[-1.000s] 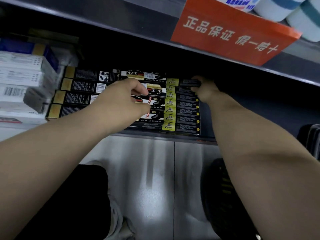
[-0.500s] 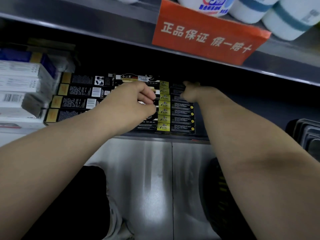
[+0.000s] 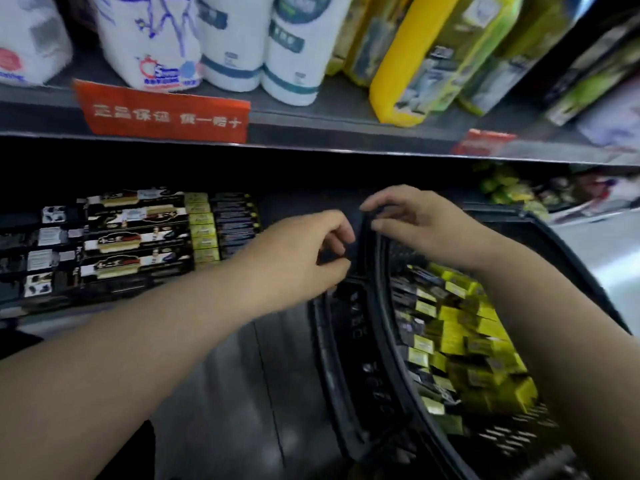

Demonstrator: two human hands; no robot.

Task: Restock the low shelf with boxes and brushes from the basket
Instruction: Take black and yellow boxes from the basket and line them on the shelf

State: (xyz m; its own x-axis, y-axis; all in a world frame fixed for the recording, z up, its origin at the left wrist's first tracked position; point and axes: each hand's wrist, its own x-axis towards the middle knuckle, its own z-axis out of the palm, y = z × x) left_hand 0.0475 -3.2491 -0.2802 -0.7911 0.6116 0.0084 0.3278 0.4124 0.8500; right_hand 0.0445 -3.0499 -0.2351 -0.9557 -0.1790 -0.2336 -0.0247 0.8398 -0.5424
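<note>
Black and gold boxes (image 3: 138,237) lie stacked in a neat pile on the low shelf (image 3: 52,308) at the left. A black plastic basket (image 3: 346,358) stands on the floor at the right, holding several black and yellow-green boxes (image 3: 453,327). My right hand (image 3: 419,220) pinches the basket's black handle (image 3: 367,244) at its top. My left hand (image 3: 304,252) hovers just left of that handle with fingers curled and nothing visible in them. I see no brushes. The image is blurred.
The upper shelf (image 3: 346,133) carries white paper rolls (image 3: 235,39) and yellow and green packs (image 3: 415,57); a red sign (image 3: 166,116) hangs on its edge. Grey floor (image 3: 225,393) lies between the low shelf and the basket. More goods sit at the far right (image 3: 519,192).
Both hands have left the stacked boxes and moved right to the basket. The view swung right and up, bringing the basket and upper shelf goods into sight.
</note>
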